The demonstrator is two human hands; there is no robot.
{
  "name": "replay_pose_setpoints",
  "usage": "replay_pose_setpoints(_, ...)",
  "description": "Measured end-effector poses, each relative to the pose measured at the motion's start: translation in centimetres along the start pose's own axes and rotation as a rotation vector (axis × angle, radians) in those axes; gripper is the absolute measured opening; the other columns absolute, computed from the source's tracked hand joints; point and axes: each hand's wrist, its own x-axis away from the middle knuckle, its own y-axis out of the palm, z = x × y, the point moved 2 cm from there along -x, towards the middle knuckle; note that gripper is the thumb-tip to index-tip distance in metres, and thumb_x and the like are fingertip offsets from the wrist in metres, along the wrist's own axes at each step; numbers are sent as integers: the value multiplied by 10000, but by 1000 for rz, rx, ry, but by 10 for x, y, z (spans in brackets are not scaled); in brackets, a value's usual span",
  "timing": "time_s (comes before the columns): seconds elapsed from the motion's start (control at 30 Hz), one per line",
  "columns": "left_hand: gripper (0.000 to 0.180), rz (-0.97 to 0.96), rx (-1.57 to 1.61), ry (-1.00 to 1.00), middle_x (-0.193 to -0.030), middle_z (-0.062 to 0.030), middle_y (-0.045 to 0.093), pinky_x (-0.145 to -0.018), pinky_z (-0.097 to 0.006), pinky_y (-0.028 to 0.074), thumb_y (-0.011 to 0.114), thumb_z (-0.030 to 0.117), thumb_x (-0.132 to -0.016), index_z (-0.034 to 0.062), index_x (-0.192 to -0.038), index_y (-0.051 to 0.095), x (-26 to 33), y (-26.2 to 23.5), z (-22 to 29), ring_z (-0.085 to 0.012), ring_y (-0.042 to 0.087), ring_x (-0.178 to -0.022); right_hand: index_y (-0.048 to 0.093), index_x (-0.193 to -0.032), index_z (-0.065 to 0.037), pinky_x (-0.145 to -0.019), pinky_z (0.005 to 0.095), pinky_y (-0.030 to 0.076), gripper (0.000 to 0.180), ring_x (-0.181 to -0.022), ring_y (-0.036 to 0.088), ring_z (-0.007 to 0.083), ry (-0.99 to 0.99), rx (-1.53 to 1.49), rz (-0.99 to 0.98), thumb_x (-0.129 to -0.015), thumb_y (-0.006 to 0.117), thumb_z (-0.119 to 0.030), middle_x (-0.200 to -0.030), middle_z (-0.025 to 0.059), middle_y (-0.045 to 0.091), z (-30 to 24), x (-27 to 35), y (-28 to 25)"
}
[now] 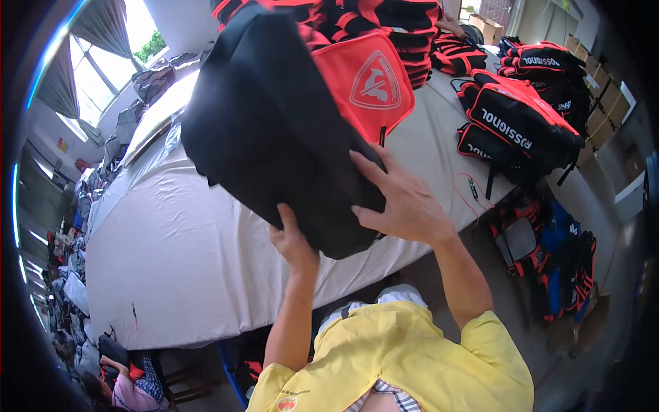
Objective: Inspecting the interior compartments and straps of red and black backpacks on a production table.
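Observation:
Above the near side of the table I hold a large black fabric bag (268, 130), tilted, its top leaning away and to the left. My left hand (295, 242) grips its lower end, the thumb lying on the black cloth and the other fingers hidden behind. On its right side my right hand (401, 199) grips the edge, with some fingertips pressed on the fabric. A red panel (371, 79) with a white emblem shows just behind the bag's right edge. I cannot tell whether it belongs to the same bag.
A pale cloth covers the table (171, 254). Stacked red-and-black bags (412, 41) stand at the far side, and more bags (522, 120) lie at the right. A small dark tool (473, 187) with red cord lies near the right edge. Another person (134, 384) sits at lower left.

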Motion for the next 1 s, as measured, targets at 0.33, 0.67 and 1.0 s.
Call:
replay_pose_setpoints(0.33, 285, -383, -585, -475, -948, -88, 797, -786, -306, 587, 638, 212, -1098, -33, -1181, 757, 113, -110, -101, -155, 747, -853, 539, -1549, -199, -1222, 568, 367, 830, -1513, 460, 335, -259, 548, -455, -762, 794, -129, -1641, 146, 468, 214, 93, 173)
replay_pose_setpoints(0.67, 204, -69, -1097, 354, -1222, -151, 731, -1032, -446, 514, 644, 133, -1063, 34, -1217, 734, -4, -102, -56, -362, 664, -1194, 608, -1500, -106, -1265, 571, 309, 481, -1538, 435, 386, 74, 260, -256, -1077, 632, -333, -1558, 179, 580, 240, 65, 146)
replay_pose_setpoints(1.0, 779, -518, -1850, -214, -1823, -108, 147, -1249, -735, 212, 474, 546, -1097, 229, -1750, 190, 30, -206, -211, -418, 178, -1657, 437, -1656, -142, -1286, 633, 216, 731, -1631, 262, 383, 178, 226, -429, -1075, 529, -576, -1743, 122, 365, 352, 105, 197)
